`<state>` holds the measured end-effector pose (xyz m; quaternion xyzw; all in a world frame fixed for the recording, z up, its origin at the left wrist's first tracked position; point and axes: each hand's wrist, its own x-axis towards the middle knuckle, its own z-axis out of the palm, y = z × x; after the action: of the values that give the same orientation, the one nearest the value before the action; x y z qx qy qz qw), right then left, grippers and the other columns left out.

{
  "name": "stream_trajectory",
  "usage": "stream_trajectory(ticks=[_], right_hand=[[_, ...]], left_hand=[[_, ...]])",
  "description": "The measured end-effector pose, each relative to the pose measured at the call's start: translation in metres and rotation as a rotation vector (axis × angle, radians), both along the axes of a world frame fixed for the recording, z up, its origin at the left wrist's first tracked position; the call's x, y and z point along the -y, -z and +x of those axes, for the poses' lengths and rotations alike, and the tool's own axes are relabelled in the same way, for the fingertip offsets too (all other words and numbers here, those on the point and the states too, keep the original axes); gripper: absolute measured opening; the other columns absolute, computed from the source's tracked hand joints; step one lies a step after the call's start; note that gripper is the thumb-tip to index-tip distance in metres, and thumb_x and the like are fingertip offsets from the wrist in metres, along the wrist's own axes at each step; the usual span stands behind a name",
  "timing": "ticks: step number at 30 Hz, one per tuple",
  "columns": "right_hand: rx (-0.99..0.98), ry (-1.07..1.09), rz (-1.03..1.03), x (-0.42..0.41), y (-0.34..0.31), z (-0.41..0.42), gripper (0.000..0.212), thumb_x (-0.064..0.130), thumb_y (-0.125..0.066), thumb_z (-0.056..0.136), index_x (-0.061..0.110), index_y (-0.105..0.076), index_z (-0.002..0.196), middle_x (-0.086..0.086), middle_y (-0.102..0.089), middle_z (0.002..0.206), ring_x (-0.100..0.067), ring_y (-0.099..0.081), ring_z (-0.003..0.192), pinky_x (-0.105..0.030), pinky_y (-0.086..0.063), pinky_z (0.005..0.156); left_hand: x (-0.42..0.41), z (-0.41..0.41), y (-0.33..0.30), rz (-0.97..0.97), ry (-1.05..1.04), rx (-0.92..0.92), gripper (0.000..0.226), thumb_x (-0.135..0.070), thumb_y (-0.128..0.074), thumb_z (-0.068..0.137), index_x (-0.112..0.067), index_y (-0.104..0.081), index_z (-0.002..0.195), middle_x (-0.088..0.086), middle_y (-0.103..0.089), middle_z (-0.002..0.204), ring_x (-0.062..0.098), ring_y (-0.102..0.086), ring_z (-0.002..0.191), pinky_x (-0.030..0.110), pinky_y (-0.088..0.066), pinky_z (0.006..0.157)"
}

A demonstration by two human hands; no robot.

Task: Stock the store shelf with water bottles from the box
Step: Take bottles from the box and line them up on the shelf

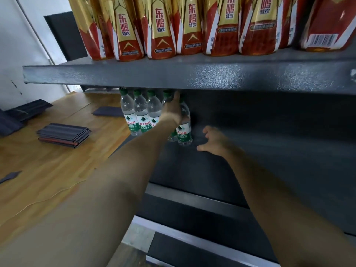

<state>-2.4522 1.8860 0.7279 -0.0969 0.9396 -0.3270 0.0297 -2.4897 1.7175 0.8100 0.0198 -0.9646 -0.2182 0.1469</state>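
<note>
A person's left hand (pixel 172 110) grips the shoulder of a water bottle (pixel 184 130) standing on the dark lower shelf (pixel 250 151), beside 3 matching bottles (pixel 140 116). The right hand (pixel 213 141) hovers spread, holding nothing. Clear thin plastic, green cap, green-and-white label: probably full, moderately heavy, slightly squashy; best held mid-body.

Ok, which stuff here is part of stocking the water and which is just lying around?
Part of the job:
- water bottles
- lower shelf
- left hand on a bottle
- right hand, open

Lying about:
- red and gold drink bottles above
- stacked dark folders
- dark sheet on the floor
</note>
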Motion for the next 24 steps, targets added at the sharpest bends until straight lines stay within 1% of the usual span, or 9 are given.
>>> stream_trajectory(ticks=[2, 6, 9, 12, 16, 18, 20, 22, 24], right_hand=[[-0.004, -0.009, 0.006, -0.001, 0.0, -0.006, 0.076, 0.033, -0.082, 0.076, 0.016, -0.045, 0.14, -0.005, -0.048, 0.141, -0.023, -0.053, 0.124, -0.04, -0.046, 0.103], [-0.009, -0.001, 0.027, -0.004, 0.004, -0.011, 0.073, 0.031, -0.082, 0.076, 0.016, -0.046, 0.137, -0.005, -0.049, 0.139, -0.023, -0.052, 0.124, -0.042, -0.047, 0.102], [0.004, 0.003, 0.024, -0.01, 0.008, -0.01, 0.072, 0.032, -0.082, 0.076, 0.016, -0.045, 0.136, -0.004, -0.048, 0.139, -0.022, -0.052, 0.123, -0.04, -0.047, 0.101], [0.011, 0.014, 0.026, -0.015, 0.008, -0.004, 0.071, 0.03, -0.081, 0.078, 0.016, -0.045, 0.137, -0.003, -0.048, 0.139, -0.021, -0.051, 0.125, -0.035, -0.045, 0.101], [0.022, 0.046, 0.039, -0.023, 0.005, 0.006, 0.072, 0.03, -0.082, 0.078, 0.018, -0.045, 0.138, -0.001, -0.048, 0.14, -0.02, -0.05, 0.127, -0.037, -0.045, 0.104], [0.031, 0.063, 0.04, -0.025, 0.001, 0.01, 0.073, 0.03, -0.082, 0.077, 0.019, -0.044, 0.139, -0.002, -0.048, 0.141, -0.021, -0.049, 0.128, -0.037, -0.045, 0.105], [0.033, 0.073, 0.04, -0.023, -0.005, 0.016, 0.074, 0.03, -0.083, 0.076, 0.019, -0.045, 0.138, -0.003, -0.048, 0.142, -0.022, -0.051, 0.126, -0.038, -0.046, 0.103], [0.027, 0.079, 0.041, -0.017, -0.01, 0.025, 0.072, 0.03, -0.083, 0.076, 0.018, -0.045, 0.136, -0.004, -0.048, 0.139, -0.023, -0.052, 0.123, -0.036, -0.047, 0.1], [0.017, 0.08, 0.058, -0.007, -0.013, 0.037, 0.071, 0.031, -0.083, 0.075, 0.017, -0.046, 0.133, -0.004, -0.05, 0.136, -0.023, -0.054, 0.119, -0.036, -0.048, 0.098]], left_hand=[[-0.003, -0.004, 0.003, -0.023, -0.006, 0.009, 0.087, -0.013, -0.074, 0.079, -0.017, -0.022, 0.148, 0.014, -0.063, 0.11, 0.035, -0.058, 0.107, 0.034, -0.046, 0.074], [-0.01, -0.015, 0.007, -0.035, -0.016, 0.002, 0.099, -0.014, -0.078, 0.076, -0.02, -0.015, 0.154, 0.015, -0.057, 0.126, 0.039, -0.042, 0.129, 0.04, -0.045, 0.093], [-0.012, -0.024, 0.01, -0.041, -0.01, -0.019, 0.093, -0.012, -0.073, 0.078, -0.015, -0.017, 0.153, 0.017, -0.052, 0.13, 0.038, -0.037, 0.13, 0.037, -0.039, 0.102], [-0.014, -0.029, 0.013, -0.11, -0.004, 0.0, 0.099, -0.017, -0.074, 0.081, -0.013, -0.008, 0.155, 0.018, -0.047, 0.138, 0.039, -0.034, 0.134, 0.039, -0.031, 0.111], [-0.014, -0.023, 0.016, -0.13, 0.011, 0.045, 0.105, -0.02, -0.075, 0.083, -0.024, -0.001, 0.157, 0.019, -0.033, 0.15, 0.039, -0.017, 0.145, 0.046, -0.031, 0.112], [-0.012, -0.013, 0.016, -0.18, 0.036, 0.047, 0.103, -0.019, -0.074, 0.085, -0.028, -0.001, 0.157, 0.019, -0.025, 0.154, 0.039, -0.016, 0.145, 0.047, -0.031, 0.113], [-0.006, 0.0, 0.016, -0.246, 0.049, 0.003, 0.093, -0.013, -0.07, 0.086, -0.027, -0.011, 0.157, 0.017, -0.022, 0.156, 0.04, -0.021, 0.144, 0.045, -0.037, 0.108], [0.0, 0.017, 0.014, -0.285, 0.062, -0.028, 0.07, -0.012, -0.063, 0.088, -0.021, -0.032, 0.149, 0.016, -0.034, 0.151, 0.038, -0.037, 0.135, 0.042, -0.046, 0.096], [0.01, 0.038, 0.013, -0.322, 0.067, -0.005, 0.045, -0.02, -0.058, 0.093, -0.014, -0.05, 0.136, 0.017, -0.054, 0.133, 0.036, -0.051, 0.121, 0.039, -0.048, 0.088]])
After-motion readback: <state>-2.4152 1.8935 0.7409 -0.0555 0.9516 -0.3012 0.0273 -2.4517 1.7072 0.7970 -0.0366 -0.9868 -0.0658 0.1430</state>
